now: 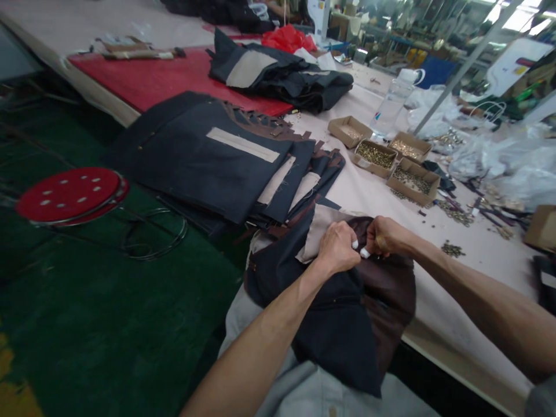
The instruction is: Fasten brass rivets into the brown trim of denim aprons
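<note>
Fingers of left hand (pixel 339 246) and right hand (pixel 384 236) gripping dark cloth (pixel 339 336), lower centre; right forearm (pixel 469 292) hovering near loose fittings (pixel 452 249), centre right, risking scattering them by sweeping wide.

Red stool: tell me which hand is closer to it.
Left. The left hand pinches the cloth on the side facing the stool, which stands off to the left; the right hand pinches it just beyond, farther from the stool.

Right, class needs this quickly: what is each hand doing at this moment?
Left hand: closed, gripping the dark fabric piece at its pale lining.
Right hand: closed, pinching the piece's brown part.
</note>
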Demonstrator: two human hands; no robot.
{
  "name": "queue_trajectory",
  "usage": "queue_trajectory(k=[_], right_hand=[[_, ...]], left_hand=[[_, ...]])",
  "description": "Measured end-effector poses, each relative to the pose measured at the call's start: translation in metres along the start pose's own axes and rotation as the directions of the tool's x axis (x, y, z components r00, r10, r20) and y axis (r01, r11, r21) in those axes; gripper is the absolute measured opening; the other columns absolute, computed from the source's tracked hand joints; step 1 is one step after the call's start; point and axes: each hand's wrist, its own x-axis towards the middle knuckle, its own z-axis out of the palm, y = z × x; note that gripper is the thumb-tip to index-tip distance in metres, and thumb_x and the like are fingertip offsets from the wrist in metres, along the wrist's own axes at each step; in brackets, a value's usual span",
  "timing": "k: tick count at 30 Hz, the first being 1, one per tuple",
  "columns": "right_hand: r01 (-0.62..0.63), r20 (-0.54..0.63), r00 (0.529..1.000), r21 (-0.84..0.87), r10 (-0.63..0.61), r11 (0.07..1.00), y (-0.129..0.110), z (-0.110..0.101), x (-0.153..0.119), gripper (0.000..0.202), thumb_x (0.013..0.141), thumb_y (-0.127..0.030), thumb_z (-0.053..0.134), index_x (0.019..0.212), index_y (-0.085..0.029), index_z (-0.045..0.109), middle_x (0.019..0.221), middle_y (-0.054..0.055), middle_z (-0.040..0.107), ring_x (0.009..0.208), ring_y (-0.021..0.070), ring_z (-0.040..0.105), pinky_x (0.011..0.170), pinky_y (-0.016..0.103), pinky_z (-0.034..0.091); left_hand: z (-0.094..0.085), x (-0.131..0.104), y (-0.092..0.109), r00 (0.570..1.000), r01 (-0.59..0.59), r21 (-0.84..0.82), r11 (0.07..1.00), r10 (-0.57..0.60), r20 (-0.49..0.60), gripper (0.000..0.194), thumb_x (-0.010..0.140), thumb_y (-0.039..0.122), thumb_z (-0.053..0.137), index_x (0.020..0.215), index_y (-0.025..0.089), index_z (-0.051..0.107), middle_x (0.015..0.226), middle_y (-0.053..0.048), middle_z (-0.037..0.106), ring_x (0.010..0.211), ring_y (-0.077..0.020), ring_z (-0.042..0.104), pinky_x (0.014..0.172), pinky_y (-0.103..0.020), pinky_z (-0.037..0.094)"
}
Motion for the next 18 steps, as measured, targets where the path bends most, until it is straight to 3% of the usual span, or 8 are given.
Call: queue_trajectory(k=[4, 8, 10, 13, 14, 15, 16, 18], right_hand=[[0.035, -0.031, 0.999, 0.018, -0.035, 0.999, 0.002, 0.006, -0.007, 0.014, 0.060, -0.025, 0.076, 0.061, -0.017, 0.065, 0.051, 0.000, 0.063, 0.043, 0.0136, 0.057, 0.041, 0.022, 0.042], [0.251, -0.185, 0.950, -0.029, -0.251, 0.968, 0.014, 0.010, -0.033, 0.014, 0.065, -0.028, 0.074, 0.069, -0.017, 0.066, 0.058, 0.000, 0.064, 0.051, 0.0136, 0.057, 0.046, 0.022, 0.040], [0.349, -0.341, 0.872, -0.070, -0.352, 0.934, 0.025, 0.005, -0.046, 0.017, 0.070, -0.032, 0.073, 0.078, -0.018, 0.068, 0.064, 0.000, 0.065, 0.057, 0.0145, 0.058, 0.051, 0.024, 0.041], [0.407, -0.602, 0.667, -0.197, -0.438, 0.892, 0.041, -0.008, -0.051, 0.041, 0.070, -0.036, 0.074, 0.106, -0.019, 0.069, 0.090, 0.006, 0.072, 0.078, 0.0212, 0.064, 0.068, 0.030, 0.049], [0.415, -0.634, 0.614, -0.248, -0.470, 0.876, 0.045, -0.011, -0.049, 0.052, 0.067, -0.034, 0.076, 0.116, -0.019, 0.067, 0.100, 0.008, 0.072, 0.086, 0.0238, 0.064, 0.075, 0.033, 0.051], [0.423, -0.632, 0.593, -0.283, -0.499, 0.861, 0.049, -0.013, -0.045, 0.059, 0.065, -0.032, 0.077, 0.122, -0.019, 0.065, 0.107, 0.010, 0.071, 0.092, 0.0258, 0.064, 0.080, 0.036, 0.051], [0.431, -0.608, 0.604, -0.295, -0.515, 0.853, 0.051, -0.013, -0.041, 0.059, 0.065, -0.031, 0.076, 0.123, -0.019, 0.065, 0.109, 0.010, 0.071, 0.094, 0.0265, 0.065, 0.084, 0.038, 0.051], [0.446, -0.550, 0.658, -0.264, -0.514, 0.855, 0.053, -0.011, -0.034, 0.040, 0.070, -0.030, 0.070, 0.109, -0.020, 0.071, 0.101, 0.008, 0.074, 0.089, 0.0252, 0.066, 0.083, 0.037, 0.051]], left_hand=[[-0.008, -0.033, 0.030, 0.973, 0.001, 0.133, 0.991, 0.029, -0.227, 0.042, 0.066, 0.009, 0.066, 0.108, 0.014, 0.059, 0.113, -0.014, 0.059, 0.107, -0.0276, 0.055, 0.094, -0.039, 0.050], [0.014, -0.078, 0.053, 0.940, 0.152, 0.225, 0.963, -0.070, -0.334, 0.063, 0.073, 0.027, 0.076, 0.127, 0.010, 0.049, 0.125, -0.019, 0.052, 0.115, -0.0337, 0.050, 0.099, -0.049, 0.047], [0.033, -0.092, 0.054, 0.931, 0.213, 0.279, 0.936, -0.108, -0.349, 0.073, 0.073, 0.024, 0.076, 0.136, 0.007, 0.044, 0.134, -0.022, 0.048, 0.123, -0.0365, 0.047, 0.102, -0.052, 0.046], [0.055, -0.101, 0.047, 0.927, 0.204, 0.375, 0.904, -0.055, -0.372, 0.075, 0.074, 0.007, 0.067, 0.144, 0.005, 0.038, 0.147, -0.024, 0.039, 0.135, -0.0367, 0.039, 0.107, -0.051, 0.043], [0.057, -0.101, 0.043, 0.924, 0.196, 0.390, 0.900, -0.036, -0.381, 0.073, 0.075, 0.004, 0.064, 0.144, 0.005, 0.039, 0.148, -0.024, 0.039, 0.135, -0.0359, 0.039, 0.107, -0.049, 0.044], [0.058, -0.100, 0.039, 0.921, 0.185, 0.394, 0.900, -0.019, -0.389, 0.070, 0.076, 0.002, 0.061, 0.143, 0.004, 0.040, 0.146, -0.024, 0.041, 0.133, -0.0350, 0.041, 0.107, -0.048, 0.045], [0.056, -0.098, 0.035, 0.917, 0.171, 0.390, 0.905, -0.002, -0.398, 0.066, 0.077, 0.002, 0.059, 0.141, 0.004, 0.042, 0.142, -0.023, 0.045, 0.130, -0.0338, 0.044, 0.105, -0.046, 0.046], [0.048, -0.094, 0.025, 0.911, 0.120, 0.368, 0.922, 0.045, -0.410, 0.055, 0.082, 0.003, 0.054, 0.136, 0.007, 0.048, 0.131, -0.019, 0.053, 0.122, -0.0310, 0.050, 0.101, -0.043, 0.049]])
